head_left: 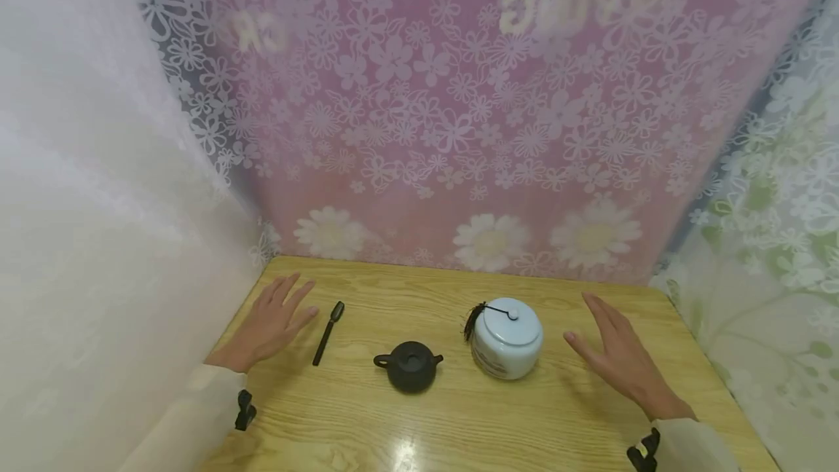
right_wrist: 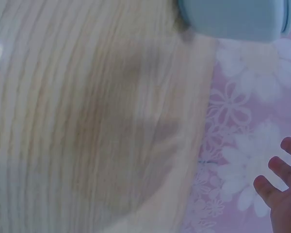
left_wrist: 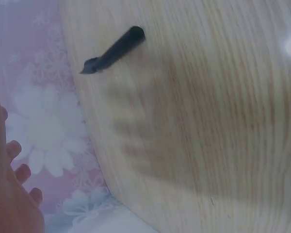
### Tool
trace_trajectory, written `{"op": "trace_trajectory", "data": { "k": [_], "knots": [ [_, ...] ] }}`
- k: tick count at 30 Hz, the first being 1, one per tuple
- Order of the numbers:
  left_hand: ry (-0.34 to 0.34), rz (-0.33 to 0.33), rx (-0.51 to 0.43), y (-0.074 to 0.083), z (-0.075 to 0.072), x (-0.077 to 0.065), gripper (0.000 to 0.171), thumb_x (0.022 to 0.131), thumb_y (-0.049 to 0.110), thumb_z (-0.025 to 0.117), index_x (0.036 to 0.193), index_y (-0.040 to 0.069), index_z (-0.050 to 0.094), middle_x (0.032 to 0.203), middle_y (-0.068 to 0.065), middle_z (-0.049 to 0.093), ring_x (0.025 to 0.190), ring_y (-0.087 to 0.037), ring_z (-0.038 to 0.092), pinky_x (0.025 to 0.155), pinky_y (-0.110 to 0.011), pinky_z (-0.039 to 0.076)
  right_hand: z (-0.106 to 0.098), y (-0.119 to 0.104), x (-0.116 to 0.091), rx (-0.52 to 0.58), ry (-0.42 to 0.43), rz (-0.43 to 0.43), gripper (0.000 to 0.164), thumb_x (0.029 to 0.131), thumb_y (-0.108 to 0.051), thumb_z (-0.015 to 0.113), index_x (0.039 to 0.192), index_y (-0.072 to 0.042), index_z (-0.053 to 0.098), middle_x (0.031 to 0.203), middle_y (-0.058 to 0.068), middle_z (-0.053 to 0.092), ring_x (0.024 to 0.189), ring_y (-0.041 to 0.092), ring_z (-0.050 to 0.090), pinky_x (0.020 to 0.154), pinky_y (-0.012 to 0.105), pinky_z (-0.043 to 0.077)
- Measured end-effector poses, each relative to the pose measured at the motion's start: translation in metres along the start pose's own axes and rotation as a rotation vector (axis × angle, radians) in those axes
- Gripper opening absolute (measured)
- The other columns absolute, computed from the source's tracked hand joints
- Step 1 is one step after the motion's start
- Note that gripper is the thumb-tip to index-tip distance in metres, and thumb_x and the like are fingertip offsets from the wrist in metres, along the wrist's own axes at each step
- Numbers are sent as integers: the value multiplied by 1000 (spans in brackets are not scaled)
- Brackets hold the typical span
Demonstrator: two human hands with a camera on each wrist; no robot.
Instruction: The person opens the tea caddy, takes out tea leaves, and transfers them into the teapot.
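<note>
My left hand (head_left: 269, 323) hovers over the left side of the table with fingers spread, holding nothing. Just right of it lies a small black tea scoop (head_left: 328, 333), which also shows in the left wrist view as a dark stick (left_wrist: 120, 48). Over the right side, my right hand (head_left: 619, 348) is held with straight fingers and nothing in it. Nearest to that hand stands a pale blue-white lidded jar (head_left: 507, 341) with a dark tassel tied to its lid knob. A dark teapot (head_left: 411, 368) sits between scoop and jar, handle left, spout right.
The wooden table (head_left: 354, 421) ends at a pink curtain (head_left: 406, 130) with white flowers behind it. A white drape (head_left: 98, 166) hangs on the left, and a leaf-patterned curtain (head_left: 780, 253) on the right.
</note>
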State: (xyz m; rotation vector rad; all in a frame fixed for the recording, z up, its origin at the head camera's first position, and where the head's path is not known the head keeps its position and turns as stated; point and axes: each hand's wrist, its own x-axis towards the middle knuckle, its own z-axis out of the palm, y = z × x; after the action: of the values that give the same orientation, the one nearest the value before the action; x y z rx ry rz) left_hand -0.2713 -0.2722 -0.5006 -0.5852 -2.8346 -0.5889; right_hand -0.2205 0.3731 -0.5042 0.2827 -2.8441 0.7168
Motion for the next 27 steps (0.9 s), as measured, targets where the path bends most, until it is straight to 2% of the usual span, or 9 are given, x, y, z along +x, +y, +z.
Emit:
{"op": "trace_trajectory", "data": {
  "k": [5,14,20,27],
  "knots": [
    [-5,34,1,15,-1,4,67,116,49,50,169,11,41,176,-28,27,160,-56,22,125,-78,19,-4,-17,3,62,-6,-5,93,109,-52,64,178,-23,9,179,27,20,157,62,25,110,88,27],
    [-29,72,3,37,1,14,66,116,44,54,171,12,38,178,-21,26,162,-51,24,128,-75,23,-6,-49,10,143,44,-85,89,109,-40,68,177,-19,15,178,26,25,158,60,26,113,87,26],
    [-40,97,-14,48,4,19,66,116,42,55,172,14,36,179,-20,26,163,-49,25,128,-75,25,-3,-70,14,155,38,-100,89,108,-41,70,177,-22,18,177,24,28,158,58,28,113,87,28],
    [-50,141,-32,64,4,24,68,115,48,54,172,16,35,179,-18,26,164,-46,27,128,-73,28,3,-95,22,175,34,-132,90,105,-43,73,176,-24,22,177,20,31,160,54,30,115,85,30]
  ]
}}
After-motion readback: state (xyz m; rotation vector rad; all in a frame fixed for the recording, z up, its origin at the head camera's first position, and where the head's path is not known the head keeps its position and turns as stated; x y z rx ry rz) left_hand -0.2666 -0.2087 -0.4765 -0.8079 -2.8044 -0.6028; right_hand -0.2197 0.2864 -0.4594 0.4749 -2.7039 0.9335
